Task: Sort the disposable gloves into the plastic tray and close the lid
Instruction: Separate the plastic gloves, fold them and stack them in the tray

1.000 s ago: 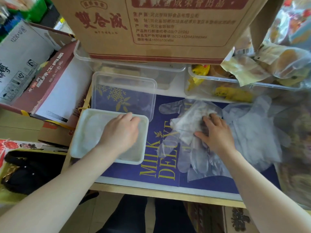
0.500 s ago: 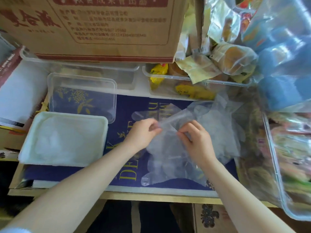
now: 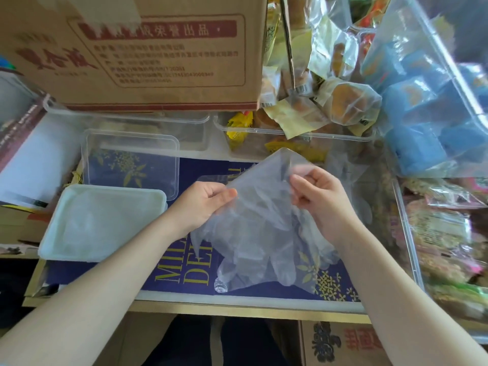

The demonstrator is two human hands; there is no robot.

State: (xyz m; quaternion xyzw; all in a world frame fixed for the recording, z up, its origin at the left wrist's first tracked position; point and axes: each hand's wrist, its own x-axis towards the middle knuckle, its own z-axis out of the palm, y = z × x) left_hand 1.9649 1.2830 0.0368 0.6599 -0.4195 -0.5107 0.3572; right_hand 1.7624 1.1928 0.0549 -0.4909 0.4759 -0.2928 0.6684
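A clear disposable glove (image 3: 261, 225) hangs spread between my hands above the dark blue box top (image 3: 184, 281), its fingers pointing down toward me. My left hand (image 3: 203, 204) pinches its left edge and my right hand (image 3: 319, 202) pinches the cuff on the right. More clear gloves (image 3: 343, 165) lie behind the held one. The white plastic tray (image 3: 52, 241), with gloves in it, sits at the left. A clear lid (image 3: 132, 159) lies just behind the tray.
A large cardboard box (image 3: 148, 54) stands at the back over clear tubs (image 3: 298, 138) of wrapped snacks. A clear bin (image 3: 406, 233) of packets runs along the right. Blue packets (image 3: 427, 114) sit in a tub at the upper right.
My left hand left the white tray and came over to the gloves. Both hands took hold of one glove, lifted it and spread it. The camera turned right.
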